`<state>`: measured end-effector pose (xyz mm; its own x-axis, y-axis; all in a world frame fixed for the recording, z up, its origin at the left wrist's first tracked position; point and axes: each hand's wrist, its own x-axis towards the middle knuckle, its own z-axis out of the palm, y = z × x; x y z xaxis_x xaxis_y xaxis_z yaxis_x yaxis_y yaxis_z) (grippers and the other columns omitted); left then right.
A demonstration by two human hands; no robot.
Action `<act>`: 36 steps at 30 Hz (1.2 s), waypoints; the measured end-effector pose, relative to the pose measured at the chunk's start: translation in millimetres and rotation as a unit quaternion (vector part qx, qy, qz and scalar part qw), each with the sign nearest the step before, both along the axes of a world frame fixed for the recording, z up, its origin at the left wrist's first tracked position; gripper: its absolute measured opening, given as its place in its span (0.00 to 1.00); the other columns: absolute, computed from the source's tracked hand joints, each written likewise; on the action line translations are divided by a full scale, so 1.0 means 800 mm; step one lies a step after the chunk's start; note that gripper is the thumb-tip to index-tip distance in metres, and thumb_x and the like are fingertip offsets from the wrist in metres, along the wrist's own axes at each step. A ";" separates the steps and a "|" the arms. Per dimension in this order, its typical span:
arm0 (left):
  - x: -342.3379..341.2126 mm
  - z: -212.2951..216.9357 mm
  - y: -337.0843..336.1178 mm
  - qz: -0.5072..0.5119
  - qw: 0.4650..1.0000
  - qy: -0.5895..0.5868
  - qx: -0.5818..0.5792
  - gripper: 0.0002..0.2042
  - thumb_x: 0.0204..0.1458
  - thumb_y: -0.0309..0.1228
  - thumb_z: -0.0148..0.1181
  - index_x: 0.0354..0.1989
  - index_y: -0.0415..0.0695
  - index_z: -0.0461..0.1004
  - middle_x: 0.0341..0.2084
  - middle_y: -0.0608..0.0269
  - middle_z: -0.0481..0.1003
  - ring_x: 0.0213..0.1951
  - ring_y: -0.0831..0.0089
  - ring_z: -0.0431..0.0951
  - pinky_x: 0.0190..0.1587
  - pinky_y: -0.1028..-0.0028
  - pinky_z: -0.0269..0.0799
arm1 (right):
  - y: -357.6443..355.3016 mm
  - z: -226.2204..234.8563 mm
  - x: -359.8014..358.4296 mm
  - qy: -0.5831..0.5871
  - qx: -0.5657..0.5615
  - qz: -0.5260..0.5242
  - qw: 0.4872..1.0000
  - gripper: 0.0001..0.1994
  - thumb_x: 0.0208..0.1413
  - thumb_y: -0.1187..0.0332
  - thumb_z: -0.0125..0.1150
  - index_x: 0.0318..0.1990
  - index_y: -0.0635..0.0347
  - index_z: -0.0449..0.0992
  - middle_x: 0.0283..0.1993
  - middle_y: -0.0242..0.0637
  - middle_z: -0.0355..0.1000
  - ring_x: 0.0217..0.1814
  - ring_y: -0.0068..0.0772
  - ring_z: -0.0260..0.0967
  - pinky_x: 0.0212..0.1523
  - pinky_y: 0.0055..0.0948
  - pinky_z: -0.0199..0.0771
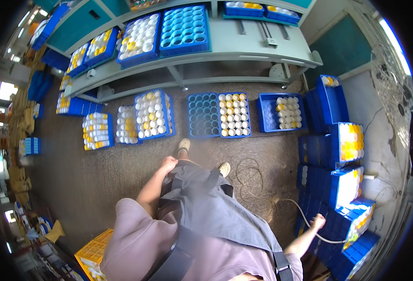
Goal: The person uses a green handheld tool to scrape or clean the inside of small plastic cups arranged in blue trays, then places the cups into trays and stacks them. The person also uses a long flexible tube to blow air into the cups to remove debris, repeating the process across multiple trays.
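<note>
My left hand [169,164] hangs beside the grey apron [206,192], its fingers curled in; nothing shows in it. Out to the right, my right hand [317,221] is also closed with nothing visible in it. It is next to the stacked blue crates [316,192]. A pale hose [301,210] runs across the floor and passes below my right wrist toward the crates. In front of my feet stand a blue crate of white and yellow round containers [234,114] and, beside it, a blue crate with round compartments [203,114].
A grey workbench [244,51] spans the far side, bearing blue crates of containers [140,40]. More filled crates [151,114] stand on the floor at left, and a part-filled one [268,112] at right. A yellow crate [94,248] is at the lower left. Loops of hose [248,178] lie beside my feet.
</note>
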<state>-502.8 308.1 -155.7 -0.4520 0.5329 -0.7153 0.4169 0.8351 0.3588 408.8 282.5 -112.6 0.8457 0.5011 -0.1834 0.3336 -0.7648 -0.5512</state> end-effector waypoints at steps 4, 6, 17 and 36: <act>-0.008 0.020 0.042 0.000 1.000 -0.013 0.012 0.15 0.53 0.41 0.62 0.40 0.42 0.81 0.42 0.51 0.80 0.49 0.58 0.79 0.53 0.64 0.72 | -0.020 -0.189 -0.231 0.217 -0.079 0.288 0.930 0.05 0.55 0.69 0.58 0.33 0.61 0.75 0.27 0.30 0.71 0.25 0.27 0.66 0.25 0.31 0.71; -0.025 0.017 0.058 0.011 1.000 -0.011 0.024 0.14 0.53 0.41 0.63 0.40 0.43 0.81 0.41 0.52 0.80 0.48 0.59 0.79 0.52 0.64 0.72 | -0.054 -0.258 -0.360 0.385 -0.217 0.234 0.866 0.08 0.57 0.65 0.61 0.37 0.60 0.78 0.30 0.35 0.75 0.28 0.31 0.71 0.29 0.35 0.76; -0.266 -0.055 0.121 0.000 0.998 -0.039 0.042 0.14 0.49 0.40 0.62 0.39 0.44 0.80 0.39 0.52 0.81 0.45 0.57 0.80 0.50 0.63 0.73 | 0.003 -0.186 -0.754 0.323 -0.299 0.396 0.806 0.14 0.60 0.59 0.59 0.42 0.63 0.79 0.37 0.43 0.79 0.34 0.36 0.77 0.33 0.41 0.78; -0.568 0.072 0.416 0.126 0.876 0.271 0.379 0.29 0.58 0.41 0.56 0.63 0.33 0.62 0.61 0.41 0.65 0.65 0.46 0.62 0.66 0.57 0.58 | 0.739 0.078 -1.446 0.110 0.070 0.736 0.664 0.13 0.55 0.64 0.59 0.44 0.60 0.80 0.41 0.49 0.78 0.44 0.52 0.76 0.45 0.41 0.75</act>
